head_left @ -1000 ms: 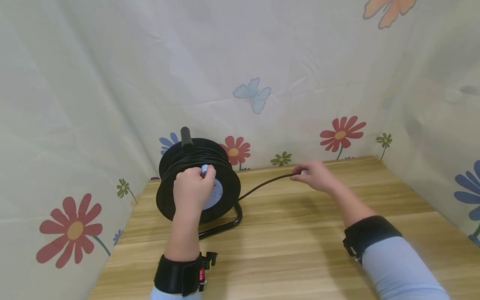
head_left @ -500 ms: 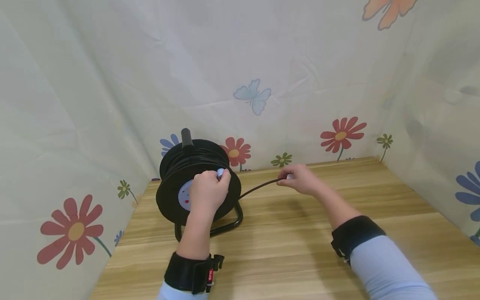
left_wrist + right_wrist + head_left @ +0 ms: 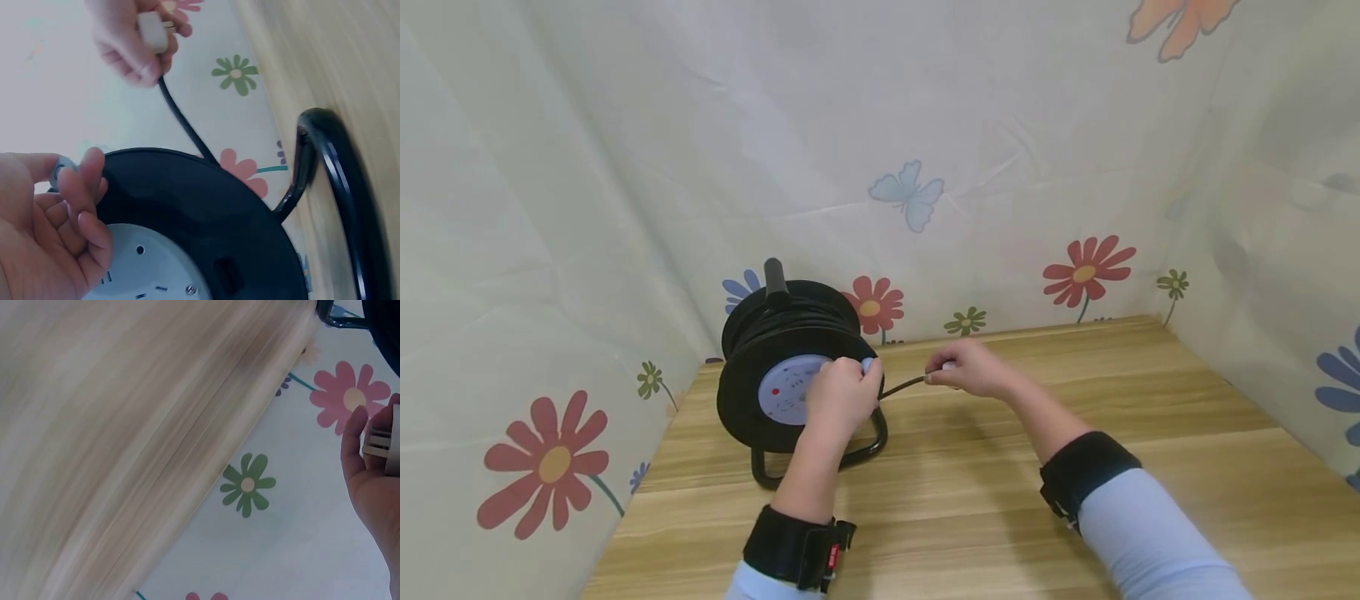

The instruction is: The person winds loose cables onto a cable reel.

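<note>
A black cable reel with a pale socket disc stands on its tube frame at the left of the table. My left hand grips the small crank knob near the reel's right rim, thumb and fingers around it. To the right, my right hand holds a white plug by the end of the black cable. The plug's pins show in the right wrist view. From the plug, a short stretch of cable runs to the reel, where more cable lies wound.
The wooden table reaches back to a flower-printed curtain that closes off the back and sides. The reel's bent tube foot rests on the tabletop, and a carry handle rises above the reel.
The reel's disc has turned, and my left hand has moved right and down with the knob. My right hand has come left with the plug, so the free cable is shorter.
</note>
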{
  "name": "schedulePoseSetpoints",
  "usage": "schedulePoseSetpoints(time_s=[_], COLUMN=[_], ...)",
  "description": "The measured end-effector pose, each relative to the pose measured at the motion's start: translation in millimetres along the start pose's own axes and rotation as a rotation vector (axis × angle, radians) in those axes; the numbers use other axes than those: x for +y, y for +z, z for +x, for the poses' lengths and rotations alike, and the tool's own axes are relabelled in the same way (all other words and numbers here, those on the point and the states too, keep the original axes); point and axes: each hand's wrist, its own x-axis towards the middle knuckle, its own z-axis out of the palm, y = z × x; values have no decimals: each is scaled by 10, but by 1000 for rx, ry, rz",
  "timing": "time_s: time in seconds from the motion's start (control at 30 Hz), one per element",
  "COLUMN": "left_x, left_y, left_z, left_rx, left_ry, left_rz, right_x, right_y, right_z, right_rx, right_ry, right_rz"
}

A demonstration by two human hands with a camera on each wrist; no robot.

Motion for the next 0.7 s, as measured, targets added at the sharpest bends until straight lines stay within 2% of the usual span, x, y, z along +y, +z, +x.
schedulePoseSetpoints(time_s=[0.13, 0.23, 0.47, 0.53, 0.7], left_x=[-53, -97, -192, -223, -316], left_y=[78, 136, 225, 235, 224], left_z=[-9, -24, -58, -69, -106], left_rx=[-97, -153, -238, -249, -284], left_ry=[-52, -74, -101, -105, -115], left_rz=[51, 80, 156, 169, 145], right_x=[-51, -81, -137, -168, -256], right_y=[96, 177, 324, 356, 414], right_z=[67, 120, 240, 267, 310], right_rx=[-76, -111, -87, -82, -68], right_ry=[70, 101, 171, 175, 183], right_rz=[208, 315, 603, 658, 713])
